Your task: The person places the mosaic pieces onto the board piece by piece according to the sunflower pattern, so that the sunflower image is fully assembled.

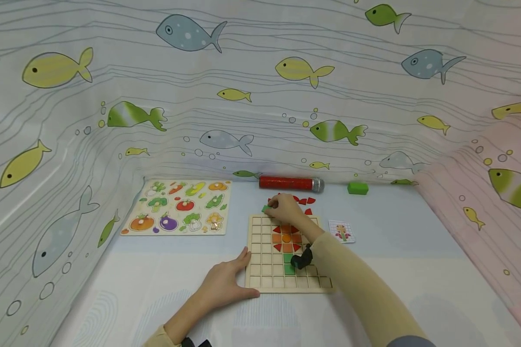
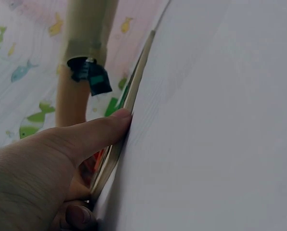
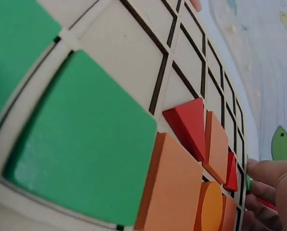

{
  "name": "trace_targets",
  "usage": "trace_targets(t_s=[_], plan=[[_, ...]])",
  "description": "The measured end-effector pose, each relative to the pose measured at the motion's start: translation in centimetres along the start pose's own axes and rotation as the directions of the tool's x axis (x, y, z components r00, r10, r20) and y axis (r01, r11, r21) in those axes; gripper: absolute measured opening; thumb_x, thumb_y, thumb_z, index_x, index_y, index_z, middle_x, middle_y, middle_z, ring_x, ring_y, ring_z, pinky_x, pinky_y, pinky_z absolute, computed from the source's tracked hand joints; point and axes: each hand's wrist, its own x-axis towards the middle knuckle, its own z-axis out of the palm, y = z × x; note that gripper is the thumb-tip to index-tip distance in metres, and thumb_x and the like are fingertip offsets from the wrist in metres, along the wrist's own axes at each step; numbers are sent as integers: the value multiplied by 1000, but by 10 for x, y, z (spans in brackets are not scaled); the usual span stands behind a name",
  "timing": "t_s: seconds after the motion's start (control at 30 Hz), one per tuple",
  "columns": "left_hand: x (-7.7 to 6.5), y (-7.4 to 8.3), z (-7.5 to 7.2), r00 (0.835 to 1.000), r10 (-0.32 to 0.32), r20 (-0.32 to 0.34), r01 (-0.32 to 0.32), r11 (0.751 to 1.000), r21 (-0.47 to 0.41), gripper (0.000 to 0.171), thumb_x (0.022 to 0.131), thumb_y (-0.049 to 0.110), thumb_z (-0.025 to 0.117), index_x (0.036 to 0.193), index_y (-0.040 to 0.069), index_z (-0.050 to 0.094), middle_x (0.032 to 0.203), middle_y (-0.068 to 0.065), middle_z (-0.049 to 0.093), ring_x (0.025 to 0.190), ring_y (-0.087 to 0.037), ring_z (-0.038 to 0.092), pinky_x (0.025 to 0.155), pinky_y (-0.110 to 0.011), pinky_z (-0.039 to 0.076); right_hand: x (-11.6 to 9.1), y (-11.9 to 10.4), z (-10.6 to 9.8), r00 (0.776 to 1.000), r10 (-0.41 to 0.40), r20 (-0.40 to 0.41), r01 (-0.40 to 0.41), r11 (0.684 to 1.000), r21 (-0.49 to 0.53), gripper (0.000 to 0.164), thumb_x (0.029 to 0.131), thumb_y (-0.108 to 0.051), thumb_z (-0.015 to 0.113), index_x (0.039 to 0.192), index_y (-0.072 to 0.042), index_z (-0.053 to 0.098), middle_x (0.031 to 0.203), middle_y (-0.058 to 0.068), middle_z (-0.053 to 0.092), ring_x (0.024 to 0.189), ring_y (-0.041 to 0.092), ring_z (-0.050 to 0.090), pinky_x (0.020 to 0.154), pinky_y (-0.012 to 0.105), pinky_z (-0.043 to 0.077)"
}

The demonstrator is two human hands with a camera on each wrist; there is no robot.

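Observation:
A wooden grid board [image 1: 262,282] lies on the table. My left hand [image 1: 226,284] holds its near left corner, thumb along the front edge and fingers at the left side; in the left wrist view the thumb presses the rim. Just past the board's far edge, my right hand [image 1: 285,209] pinches a small green piece [image 1: 266,208] between thumb and fingers. Set in the grid are an orange round piece [image 1: 286,238] with orange squares around it, red triangles [image 1: 278,247] at its corners, and green squares [image 3: 85,139] in a column below.
Loose red pieces [image 1: 310,200] lie behind the board. A small picture card [image 1: 342,232] sits to its right, a vegetable puzzle [image 1: 182,212] to its left. Along the back wall are a red microphone [image 1: 286,182] and a green block [image 1: 358,188].

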Motion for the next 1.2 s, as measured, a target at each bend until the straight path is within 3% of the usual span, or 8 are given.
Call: trace_targets(t_s=[1.2], plan=[[0, 2, -1, 1000, -13, 18, 13, 1000, -15, 105, 74, 58, 91, 155, 3, 52, 164, -12, 45, 136, -39, 61, 106, -58, 52, -4, 8, -10, 996, -78, 33, 78, 997, 21, 26, 99, -14, 76, 119, 3, 77, 109, 14, 75, 100, 25, 69, 92, 39, 59]])
